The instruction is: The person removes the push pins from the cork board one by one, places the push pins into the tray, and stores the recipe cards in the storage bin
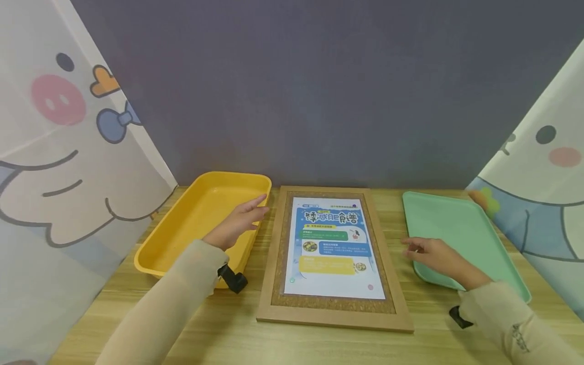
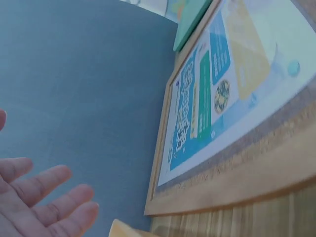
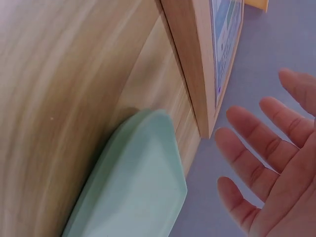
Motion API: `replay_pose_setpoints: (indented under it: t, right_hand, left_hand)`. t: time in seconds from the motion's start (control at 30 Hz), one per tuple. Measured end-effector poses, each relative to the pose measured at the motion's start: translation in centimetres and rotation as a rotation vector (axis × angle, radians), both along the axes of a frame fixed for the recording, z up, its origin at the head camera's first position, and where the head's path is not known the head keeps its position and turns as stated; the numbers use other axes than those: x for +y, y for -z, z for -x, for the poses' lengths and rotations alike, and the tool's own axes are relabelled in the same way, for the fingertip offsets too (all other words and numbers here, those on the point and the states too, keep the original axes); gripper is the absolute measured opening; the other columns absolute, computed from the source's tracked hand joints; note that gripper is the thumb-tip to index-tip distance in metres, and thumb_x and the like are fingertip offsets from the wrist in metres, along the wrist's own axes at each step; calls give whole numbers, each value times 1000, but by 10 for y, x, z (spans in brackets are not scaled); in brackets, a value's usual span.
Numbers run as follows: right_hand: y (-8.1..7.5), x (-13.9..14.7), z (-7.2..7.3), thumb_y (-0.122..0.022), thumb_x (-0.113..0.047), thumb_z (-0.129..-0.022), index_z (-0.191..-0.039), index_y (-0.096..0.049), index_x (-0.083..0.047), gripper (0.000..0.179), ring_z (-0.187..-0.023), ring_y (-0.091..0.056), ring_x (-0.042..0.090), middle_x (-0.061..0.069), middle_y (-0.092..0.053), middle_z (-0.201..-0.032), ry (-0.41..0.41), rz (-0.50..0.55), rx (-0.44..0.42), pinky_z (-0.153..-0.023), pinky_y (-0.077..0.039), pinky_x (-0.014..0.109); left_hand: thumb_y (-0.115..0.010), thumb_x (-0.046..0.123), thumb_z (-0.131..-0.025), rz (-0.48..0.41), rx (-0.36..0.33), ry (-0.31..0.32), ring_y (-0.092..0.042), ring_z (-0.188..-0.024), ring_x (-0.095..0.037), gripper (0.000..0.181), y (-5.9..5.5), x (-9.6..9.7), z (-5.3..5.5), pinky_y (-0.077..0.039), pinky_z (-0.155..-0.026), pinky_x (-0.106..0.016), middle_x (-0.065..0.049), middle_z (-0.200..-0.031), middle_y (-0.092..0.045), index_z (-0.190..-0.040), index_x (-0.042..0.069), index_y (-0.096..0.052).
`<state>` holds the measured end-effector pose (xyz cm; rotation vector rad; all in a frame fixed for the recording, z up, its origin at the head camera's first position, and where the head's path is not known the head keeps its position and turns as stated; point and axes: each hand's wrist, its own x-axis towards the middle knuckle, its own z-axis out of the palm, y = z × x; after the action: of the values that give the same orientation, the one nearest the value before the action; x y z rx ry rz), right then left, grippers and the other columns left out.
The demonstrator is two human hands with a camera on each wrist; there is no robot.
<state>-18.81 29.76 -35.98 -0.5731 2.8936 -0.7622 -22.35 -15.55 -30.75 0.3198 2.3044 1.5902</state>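
A wood-framed cork board [image 1: 335, 317] lies on the table between the two hands. On it is a printed sheet [image 1: 333, 243] with blue, green and yellow blocks, held by small coloured pushpins near its corners. My left hand [image 1: 239, 220] is over the right side of the yellow bin [image 1: 152, 253], fingers extended and holding nothing. To the right of the board, my right hand [image 1: 435, 256] hovers by the left edge of the green tray [image 1: 461, 228]. In the right wrist view its fingers [image 3: 252, 163] are spread and relaxed, with an empty palm.
Behind the table [image 1: 219, 329] rises a dark grey panel [image 1: 319, 91]. White cartoon-printed sheets stand at the left [image 1: 68, 152] and right [image 1: 547, 203]. Black camera straps sit on both wrists.
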Motion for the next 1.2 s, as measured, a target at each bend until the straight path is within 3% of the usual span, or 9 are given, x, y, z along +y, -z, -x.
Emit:
replay_pose_setpoints:
  t: [0.27, 0.5, 0.8, 1.07, 1.2]
  right_hand:
    - [0, -7, -3, -62, -15, -93, -118, -59, 12, 37, -73, -59, 12, -1, -65, -85, -55, -33, 12, -62, -49, 33]
    - [0, -18, -9, -65, -15, -91, -113, -64, 7, 31, -51, -35, 2, -9, -49, -62, -88, -26, 14, -48, -34, 23]
    - [4, -31, -12, -69, -15, -87, -104, -69, 2, 24, -51, -32, -1, -14, -42, -59, -149, -27, 63, -46, -30, 21]
    - [12, -38, -16, -71, -17, -86, -100, -72, -4, 20, -53, -34, -3, -16, -43, -61, -210, -27, 47, -45, -31, 20]
    - [13, -41, -16, -73, -20, -85, -98, -73, -8, 18, -57, -38, -2, -14, -54, -70, -207, -23, 24, -48, -35, 21]
  left_hand:
    - [-38, 30, -104, -51, -82, -76, -25, -138, -41, 53, 11, 22, 8, -26, -109, -55, -16, -154, -24, -151, 7, -27]
    - [-41, 31, -102, -146, -143, -146, -28, -136, -42, 56, 26, 39, 16, -27, -109, -55, -17, -153, -25, -150, 7, -26]
    - [-48, 35, -99, -131, -275, -260, -35, -132, -40, 60, 47, 59, 26, -33, -106, -52, -14, -151, -32, -151, 12, -27]
    - [-46, 36, -99, -114, -406, -343, -33, -132, -43, 63, 53, 66, 35, -33, -103, -59, -25, -148, -32, -150, 4, -26]
    - [-48, 34, -98, -136, -462, -372, -29, -134, -43, 65, 54, 69, 39, -34, -100, -64, -25, -149, -30, -150, 3, -25]
